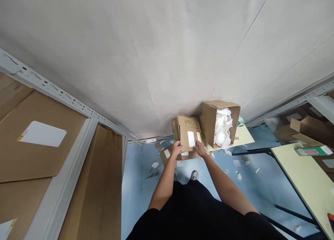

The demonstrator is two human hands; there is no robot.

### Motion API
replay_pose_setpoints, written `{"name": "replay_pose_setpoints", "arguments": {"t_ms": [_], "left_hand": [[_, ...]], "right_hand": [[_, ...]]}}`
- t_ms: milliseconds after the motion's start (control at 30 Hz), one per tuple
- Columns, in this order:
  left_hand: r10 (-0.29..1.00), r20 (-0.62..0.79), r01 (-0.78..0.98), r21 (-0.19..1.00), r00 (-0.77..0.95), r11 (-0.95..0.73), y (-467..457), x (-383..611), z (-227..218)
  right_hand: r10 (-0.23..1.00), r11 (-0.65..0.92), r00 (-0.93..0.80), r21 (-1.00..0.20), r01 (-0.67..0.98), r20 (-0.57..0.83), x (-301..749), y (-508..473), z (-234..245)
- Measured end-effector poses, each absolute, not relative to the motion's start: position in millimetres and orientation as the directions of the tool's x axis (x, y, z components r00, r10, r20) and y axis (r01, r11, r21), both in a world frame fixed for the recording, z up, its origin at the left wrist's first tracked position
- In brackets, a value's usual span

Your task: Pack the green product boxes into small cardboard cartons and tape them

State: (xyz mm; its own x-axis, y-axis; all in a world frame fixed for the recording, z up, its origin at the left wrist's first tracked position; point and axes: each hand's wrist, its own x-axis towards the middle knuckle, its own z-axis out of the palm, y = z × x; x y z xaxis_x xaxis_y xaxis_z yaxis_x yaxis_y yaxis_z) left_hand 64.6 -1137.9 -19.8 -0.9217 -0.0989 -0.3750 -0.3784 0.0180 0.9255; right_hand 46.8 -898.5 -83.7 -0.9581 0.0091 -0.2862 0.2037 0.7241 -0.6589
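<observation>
small cardboard box [188,133]: brown corrugated board, rectangular, flaps shut under a strip of tan tape, white oblong label [191,138] on the near face; just left of the open carton [208,123], touching it or nearly so.

left hand [176,148]: fingers curled round the small cardboard box's lower left edge, gripping it.

right hand [200,149]: fingers closed on the lower right corner of the same box, just off the open carton's lower left corner.

open carton: taller brown corrugated box, flaps spread, mouth toward the camera, stuffed with crumpled white packing paper [222,126]. pale yellow tabletop [244,135], smooth and flat, showing at its lower right side.

below the open carton: glossy blue floor [135,177], strewn with torn cardboard and white paper scraps [237,162].

far left of the open carton: grey perforated metal rack [60,93] holding large flat cartons [39,153], matt brown, one with a white label.

right of the open carton: second pale tabletop [308,177] on dark legs, carrying a green-and-pink packet [313,151].

behind the open carton: off-white wall panels [156,52], plain, with thin seams.
</observation>
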Motion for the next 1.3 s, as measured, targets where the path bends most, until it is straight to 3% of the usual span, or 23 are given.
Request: {"name": "replay_pose_setpoints", "arguments": {"t_ms": [100, 200, 267, 400, 667, 933, 1300], "left_hand": [[0.086, -0.355, -0.365, 0.918, -0.931, -0.157, -1157, 67, 1], [0.232, -0.334, -0.392, 0.876, -0.913, -0.281, -1179, 69, 21], [0.261, -0.313, -0.386, 0.87, -0.913, -0.306, -1193, 68, 33], [0.278, -0.251, -0.333, 0.89, -0.927, -0.31, -1215, 63, 51], [0.241, -0.112, -0.149, 0.979, -0.964, -0.142, -1204, 47, 92], [0.514, 0.008, -0.084, 0.984, -0.857, -0.155, -1128, 42, 142], [0.709, 0.004, -0.069, 0.995, -0.705, -0.074, -878, 61, 157]], "right_hand": [[0.159, 0.542, -0.925, -0.753, 0.373, -0.345, 55, -898, -72], [0.161, 0.326, -0.886, -0.824, 0.464, -0.435, 58, -900, -53], [0.132, 0.187, -0.883, -0.863, 0.469, -0.451, 57, -902, -36], [0.081, 0.009, -0.938, -0.941, 0.339, -0.337, 55, -898, 6], [0.115, -0.107, -0.97, -0.974, 0.201, -0.213, 66, -840, 93], [0.22, -0.109, -0.974, -0.993, 0.035, -0.058, 104, -748, 147], [0.283, -0.177, -0.956, -0.984, 0.025, -0.075, 255, -528, 172]]}}
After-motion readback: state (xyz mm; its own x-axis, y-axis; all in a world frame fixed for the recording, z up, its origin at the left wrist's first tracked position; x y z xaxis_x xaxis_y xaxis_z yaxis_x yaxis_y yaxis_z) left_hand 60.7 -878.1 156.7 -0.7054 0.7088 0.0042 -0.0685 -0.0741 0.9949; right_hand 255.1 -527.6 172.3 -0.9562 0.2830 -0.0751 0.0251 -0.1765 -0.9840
